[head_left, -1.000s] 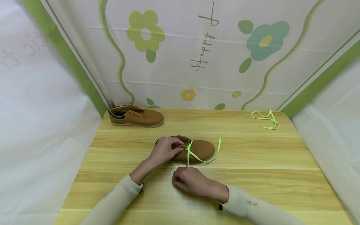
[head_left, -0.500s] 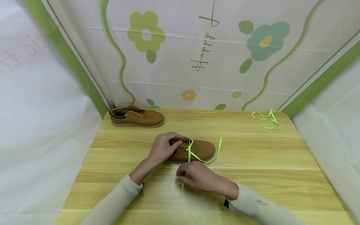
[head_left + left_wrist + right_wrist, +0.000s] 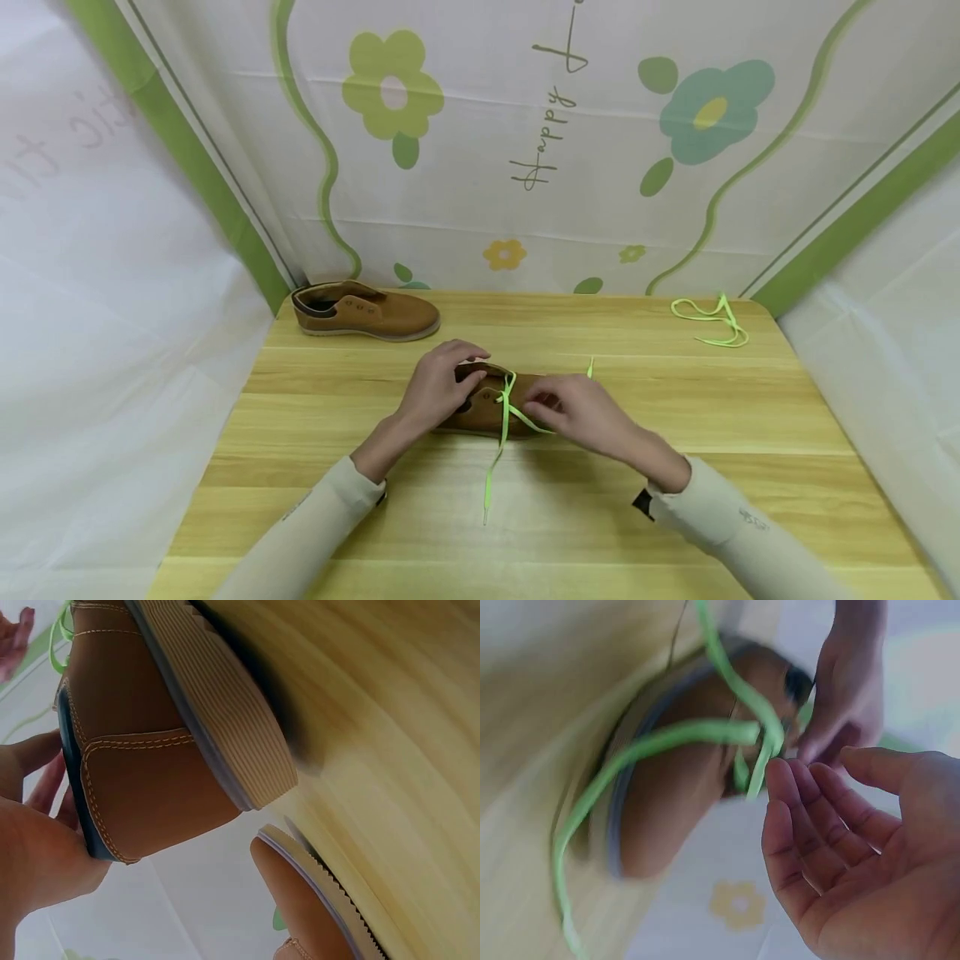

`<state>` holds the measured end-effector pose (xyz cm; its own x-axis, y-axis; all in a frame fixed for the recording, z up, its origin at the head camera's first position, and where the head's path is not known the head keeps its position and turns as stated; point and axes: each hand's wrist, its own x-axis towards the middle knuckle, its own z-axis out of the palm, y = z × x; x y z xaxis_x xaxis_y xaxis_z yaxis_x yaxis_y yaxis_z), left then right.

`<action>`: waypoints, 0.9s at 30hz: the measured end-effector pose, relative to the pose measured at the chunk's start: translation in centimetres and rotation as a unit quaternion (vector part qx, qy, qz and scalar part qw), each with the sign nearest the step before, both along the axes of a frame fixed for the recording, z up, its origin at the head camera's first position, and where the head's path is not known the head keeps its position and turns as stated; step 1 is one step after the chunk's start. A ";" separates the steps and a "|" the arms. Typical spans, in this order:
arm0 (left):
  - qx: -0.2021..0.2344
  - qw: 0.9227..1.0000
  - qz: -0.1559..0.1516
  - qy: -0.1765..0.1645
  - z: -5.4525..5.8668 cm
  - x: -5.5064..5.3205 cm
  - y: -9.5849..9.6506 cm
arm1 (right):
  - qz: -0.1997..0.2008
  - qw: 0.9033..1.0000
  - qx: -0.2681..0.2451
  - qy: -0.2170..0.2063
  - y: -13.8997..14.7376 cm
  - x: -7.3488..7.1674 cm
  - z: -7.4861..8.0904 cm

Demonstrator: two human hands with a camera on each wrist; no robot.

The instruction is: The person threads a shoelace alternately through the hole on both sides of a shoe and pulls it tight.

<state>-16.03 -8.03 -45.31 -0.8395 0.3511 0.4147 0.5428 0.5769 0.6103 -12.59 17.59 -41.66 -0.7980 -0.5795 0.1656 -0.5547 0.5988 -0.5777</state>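
On my head feed, the left hand (image 3: 438, 383) covers the heel of the near brown shoe (image 3: 472, 419), and the right hand (image 3: 588, 412) hides most of its toe. My left wrist feed loses the left fingers behind the collar; I see thumb and forefinger apart at the shoe's opening, but cannot tell whether they grip it. On the right wrist feed the shoe is blurred, yet the right fingers show loosely curved, thumb apart, nothing between them. How the green lace (image 3: 506, 408) runs through the eyelets I can't make out.

Compared with half a second ago, the right hand has moved from the shoe's near side to its toe, baring the lace end that trails near.

The shoe sits mid-table on pale wood (image 3: 750, 417). Another shoe (image 3: 401, 317) stands far left, a loose lace (image 3: 728, 317) lies far right, and a white flower-printed sheet (image 3: 465, 125) hangs behind.
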 end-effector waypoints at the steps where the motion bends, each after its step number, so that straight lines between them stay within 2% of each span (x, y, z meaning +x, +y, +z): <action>1: -0.008 1.000 0.001 -0.004 0.0 -0.1 0.1 | -0.013 1.000 0.003 0.002 0.6 -0.5 -0.1; 9: -0.052 0.998 -0.001 -0.024 0.1 -0.5 0.5 | -0.118 0.992 0.044 0.000 5.2 -3.8 -2.1; 13: -0.074 0.997 -0.003 -0.021 0.1 -0.7 0.8 | -0.159 0.983 0.084 -0.025 6.6 -5.1 -3.1; 20: -0.111 0.994 0.007 -0.002 -0.1 -1.1 0.9 | -0.197 0.965 0.151 -0.082 8.0 -6.4 -4.1; 24: -0.113 0.994 0.011 -0.001 -0.4 -1.2 1.0 | -0.225 0.953 0.173 -0.109 8.3 -6.9 -5.2; 27: -0.110 0.994 0.016 0.000 -0.6 -1.1 1.1 | -0.242 0.946 0.181 -0.114 8.2 -7.2 -6.1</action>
<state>-17.13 -6.88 -45.92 -0.8515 0.4070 0.3307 0.5224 0.7137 0.4667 -19.78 25.83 -47.72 -0.9756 -0.1221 -0.1827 -0.0495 0.9321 -0.3587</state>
